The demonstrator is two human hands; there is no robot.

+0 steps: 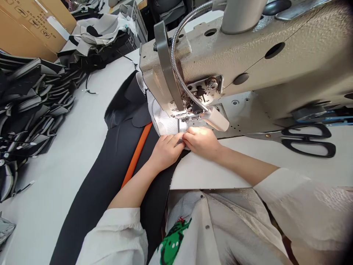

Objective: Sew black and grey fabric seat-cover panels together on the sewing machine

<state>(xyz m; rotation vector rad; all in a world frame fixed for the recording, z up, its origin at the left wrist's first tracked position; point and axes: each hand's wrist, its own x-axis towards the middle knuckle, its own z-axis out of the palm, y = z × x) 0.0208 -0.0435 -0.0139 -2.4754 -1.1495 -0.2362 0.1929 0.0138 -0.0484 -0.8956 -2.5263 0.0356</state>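
Observation:
A large black fabric piece (110, 158) with an orange strip (138, 152) lies across the table and hangs over its front edge. Its light grey mesh part (165, 123) sits beside the needle area of the sewing machine (190, 108). My left hand (168, 151) is closed at the mesh edge, fingers bent over it. Touching it, my right hand (202, 141) pinches the same edge just in front of the presser foot. The fingertips of both hands meet, and what lies between them is partly hidden. A small lamp (216, 118) lights this spot.
Black-handled scissors (309, 140) lie on the table to the right, blades toward the machine. Stacks of dark cut pieces (30, 106) fill the left side. Behind them stand a cardboard box (33, 29) and a grey crate (140, 24).

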